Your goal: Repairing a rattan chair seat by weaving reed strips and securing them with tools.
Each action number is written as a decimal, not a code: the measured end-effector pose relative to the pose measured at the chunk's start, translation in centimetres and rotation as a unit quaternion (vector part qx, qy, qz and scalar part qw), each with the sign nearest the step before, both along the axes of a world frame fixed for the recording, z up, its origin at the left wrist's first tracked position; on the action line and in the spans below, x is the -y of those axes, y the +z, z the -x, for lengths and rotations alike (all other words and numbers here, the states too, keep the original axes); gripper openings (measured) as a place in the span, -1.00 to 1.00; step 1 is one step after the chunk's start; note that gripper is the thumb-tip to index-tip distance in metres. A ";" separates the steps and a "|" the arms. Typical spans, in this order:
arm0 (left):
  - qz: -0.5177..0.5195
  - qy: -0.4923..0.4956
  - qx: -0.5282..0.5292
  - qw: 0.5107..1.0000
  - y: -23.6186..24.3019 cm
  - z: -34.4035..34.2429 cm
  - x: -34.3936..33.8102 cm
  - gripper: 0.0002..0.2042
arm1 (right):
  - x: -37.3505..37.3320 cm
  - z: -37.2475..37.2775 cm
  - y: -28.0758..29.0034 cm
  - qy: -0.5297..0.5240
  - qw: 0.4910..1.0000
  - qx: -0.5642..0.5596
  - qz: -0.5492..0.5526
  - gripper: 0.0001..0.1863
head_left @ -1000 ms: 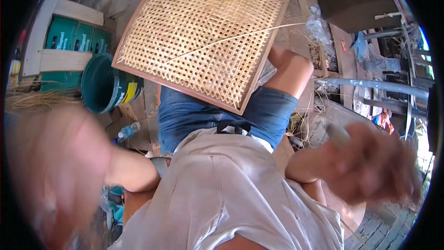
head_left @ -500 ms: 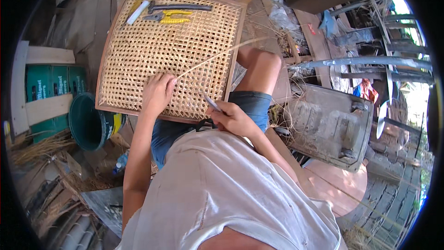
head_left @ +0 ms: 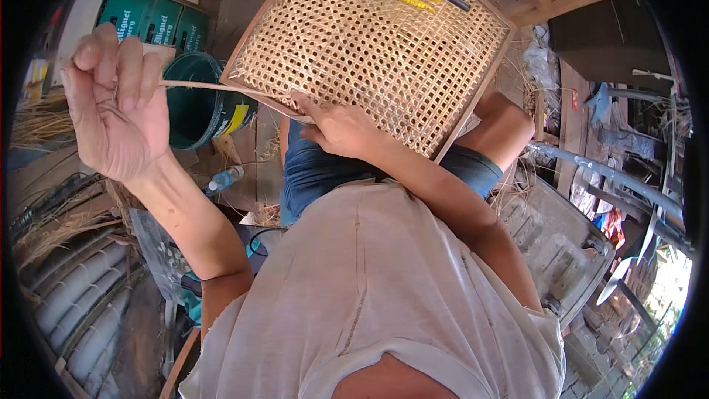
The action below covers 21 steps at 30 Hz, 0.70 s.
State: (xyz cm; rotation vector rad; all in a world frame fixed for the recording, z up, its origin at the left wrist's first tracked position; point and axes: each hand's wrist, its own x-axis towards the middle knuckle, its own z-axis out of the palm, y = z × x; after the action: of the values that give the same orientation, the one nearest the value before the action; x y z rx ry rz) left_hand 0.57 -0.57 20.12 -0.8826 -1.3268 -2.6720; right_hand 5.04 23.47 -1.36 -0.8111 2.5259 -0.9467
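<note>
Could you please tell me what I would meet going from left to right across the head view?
Left hand, green bucket, right hand, large grey panel.

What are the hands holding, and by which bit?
The left hand holds a thin cane strand by the end away from the woven seat; what the right hand grips cannot be told.

Lt.-tan cane panel (head_left: 362,52), woven w/ open holes & framed in brown wood, is set angled over the lap (head_left: 325,166) — pale cane strip (head_left: 193,85) is pulled nearly straight past its L corner
</note>
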 end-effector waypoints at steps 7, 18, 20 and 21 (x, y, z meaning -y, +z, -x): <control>0.667 0.133 0.064 0.731 -12.3 0.7 -3.2 -0.80 | -2.2 -0.3 2.2 -0.068 0.990 0.041 -0.121 -0.45; 0.743 0.167 0.059 0.645 -20.5 0.8 -2.3 -0.83 | 0.0 3.8 4.5 -0.013 0.970 -0.035 -0.242 -0.81; 0.751 0.159 0.047 0.639 -20.4 0.9 -2.3 -0.84 | 0.4 4.2 4.4 -0.017 0.967 -0.022 -0.252 -0.80; 0.750 0.161 0.049 0.639 -20.2 0.9 -2.3 -0.84 | 0.6 4.4 3.9 -0.022 0.969 -0.019 -0.245 -0.80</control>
State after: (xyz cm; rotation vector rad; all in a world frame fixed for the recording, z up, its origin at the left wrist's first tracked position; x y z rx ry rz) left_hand -0.30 1.77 -0.13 -0.2731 -3.2041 -0.8004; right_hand 0.67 22.92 2.57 -0.6221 2.6461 -0.2881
